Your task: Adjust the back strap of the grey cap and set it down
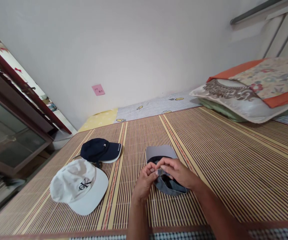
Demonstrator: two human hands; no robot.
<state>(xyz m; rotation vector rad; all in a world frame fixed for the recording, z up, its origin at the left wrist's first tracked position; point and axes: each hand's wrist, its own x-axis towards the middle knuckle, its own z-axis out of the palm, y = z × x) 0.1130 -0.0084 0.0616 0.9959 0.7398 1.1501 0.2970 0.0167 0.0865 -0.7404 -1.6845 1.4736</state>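
Observation:
A grey baseball cap (170,190) lies upside down on the striped mat, its brim pointing away from me. Both my hands are at its back strap, where a small metal buckle (160,172) shows between the fingers. My left hand (145,181) pinches the strap from the left. From the right, my right hand (177,171) is closed on the strap next to the buckle, its fingers covering part of the cap. To the left rest a white cap (75,181) with black letters on its front and, just behind it, a navy cap (97,150).
The bamboo mat (223,160) covers the bed. Pillows (233,96) under a floral cloth (273,80) are piled at the far right. A pink note (98,89) is stuck to the wall. A glass-fronted cabinet (9,133) stands beyond the bed's left edge.

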